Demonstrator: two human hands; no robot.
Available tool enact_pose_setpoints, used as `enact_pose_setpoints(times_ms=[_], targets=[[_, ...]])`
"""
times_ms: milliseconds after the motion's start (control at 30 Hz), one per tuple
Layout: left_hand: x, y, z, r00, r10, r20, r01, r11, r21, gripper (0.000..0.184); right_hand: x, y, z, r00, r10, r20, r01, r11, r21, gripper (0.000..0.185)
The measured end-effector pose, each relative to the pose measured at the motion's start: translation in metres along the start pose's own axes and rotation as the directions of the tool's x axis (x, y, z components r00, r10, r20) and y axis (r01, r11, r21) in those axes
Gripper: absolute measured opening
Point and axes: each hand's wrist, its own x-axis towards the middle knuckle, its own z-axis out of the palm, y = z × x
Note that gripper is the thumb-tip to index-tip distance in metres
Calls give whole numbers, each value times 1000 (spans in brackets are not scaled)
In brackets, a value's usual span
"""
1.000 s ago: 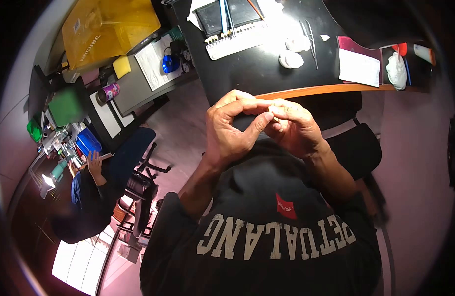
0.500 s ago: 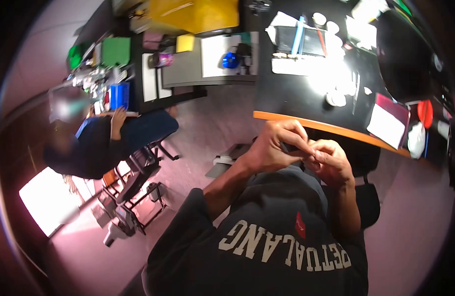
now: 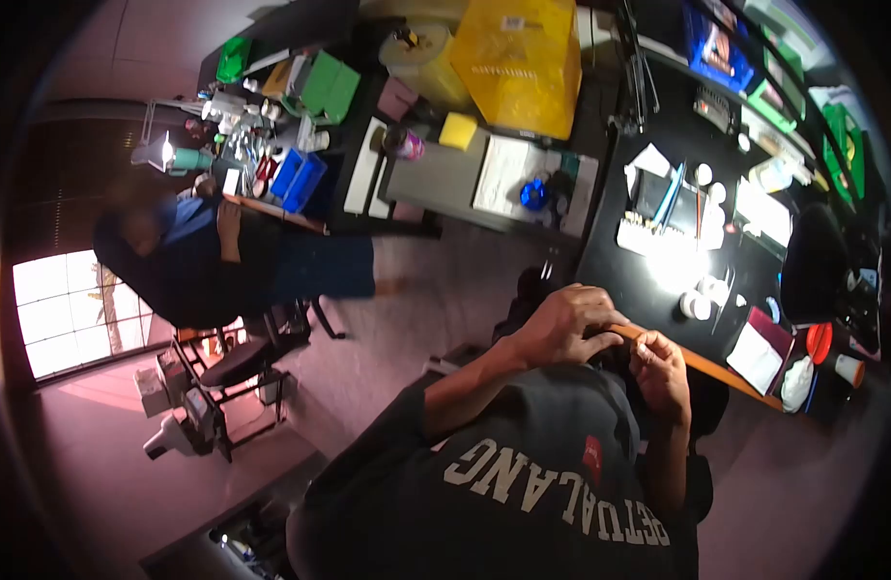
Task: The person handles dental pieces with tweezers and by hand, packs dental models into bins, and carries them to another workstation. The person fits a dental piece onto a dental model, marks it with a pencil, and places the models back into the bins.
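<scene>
My left hand (image 3: 573,324) is raised in front of my chest, its thumb and fingers bent into a pinch. A short gap to the right, my right hand (image 3: 663,372) is also pinched, fingertips facing my left hand. Whatever either hand holds is too small to make out. Both hands are nearest the orange front edge (image 3: 726,375) of a black desk (image 3: 610,266). On that desk a bright lamp glare (image 3: 679,263) lies beside small white containers (image 3: 697,304) and a slim metal tool (image 3: 724,314).
A seated person (image 3: 189,256) works at a bench on the left, near a blue bin (image 3: 299,181). A yellow box (image 3: 523,68) stands at the back. A maroon folder with white paper (image 3: 758,353) and a red lid (image 3: 819,342) lie at the desk's right.
My hands, whose fingertips met before, are now slightly apart. The view has shifted, so more of the desk's back and the bench shows.
</scene>
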Motion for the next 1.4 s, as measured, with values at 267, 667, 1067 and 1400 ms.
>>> enact_pose_setpoints(times_ms=[267,667,1067,1400], targets=[[-14,-120,-153,877,-235,-420,306,946,110,23,55,21,30,973,-146,-178,183,960,212,9],[-13,-405,-473,287,-233,-929,598,801,-16,97,46,28,77,832,-155,-532,234,969,84,3],[-14,-479,-530,244,-518,-819,654,712,-255,105,41,51,108,754,-80,-653,196,975,107,9],[-45,-546,-540,404,-572,-714,615,748,-251,99,46,59,113,781,-93,-618,222,966,136,5]])
